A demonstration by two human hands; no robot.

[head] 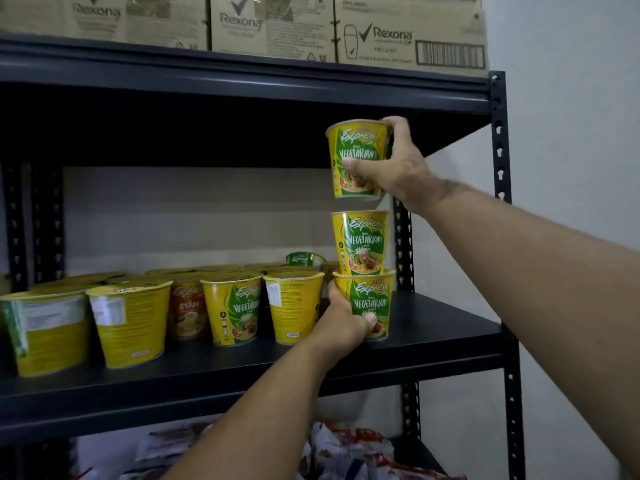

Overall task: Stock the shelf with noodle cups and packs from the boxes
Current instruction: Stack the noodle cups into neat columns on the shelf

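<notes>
noodle cups point(221, 306) are ranged along the dark shelf point(433, 327), and at its right end a two-cup stack is stood upright: a bottom cup point(375, 299) carrying a middle cup point(362, 242). a top cup point(360, 157) is held upright just above the middle one, a small gap being visible, its axis lined up with the stack. the right hand point(398, 164), the higher one, is wrapped round the top cup; the bottom cup is gripped by the left hand point(341, 323).

Shelf point(433, 327): matt dark metal. Noodle cups point(235, 310): glossy printed paper. Boxes point(408, 32): rough brown cardboard.
</notes>
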